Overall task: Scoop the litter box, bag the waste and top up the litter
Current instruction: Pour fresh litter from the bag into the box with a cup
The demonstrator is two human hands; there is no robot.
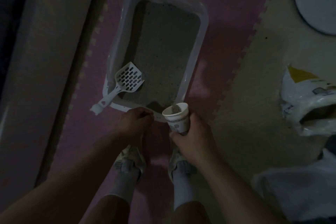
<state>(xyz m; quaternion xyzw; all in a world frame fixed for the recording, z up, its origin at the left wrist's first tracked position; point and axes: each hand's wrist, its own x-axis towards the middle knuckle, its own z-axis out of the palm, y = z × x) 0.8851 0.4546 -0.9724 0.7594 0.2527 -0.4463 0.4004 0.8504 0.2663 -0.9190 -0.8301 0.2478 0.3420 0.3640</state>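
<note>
A white litter box (201, 34) full of grey litter lies on the pink foam mat. A white slotted scoop (127, 80) rests across its near left corner, handle over the rim. My right hand (193, 140) holds a paper cup (177, 120) tilted toward the box's near edge, with grey litter at its lip. A small mound of litter (154, 108) sits in the box just below the cup. My left hand (136, 123) hovers over the near rim with fingers curled and nothing visible in them.
An open white litter bag (307, 103) with a yellow patch lies on the beige mat to the right. A round white object (316, 0) is at the top right. White cloth (298, 192) lies bottom right. My feet (130, 162) stand just before the box.
</note>
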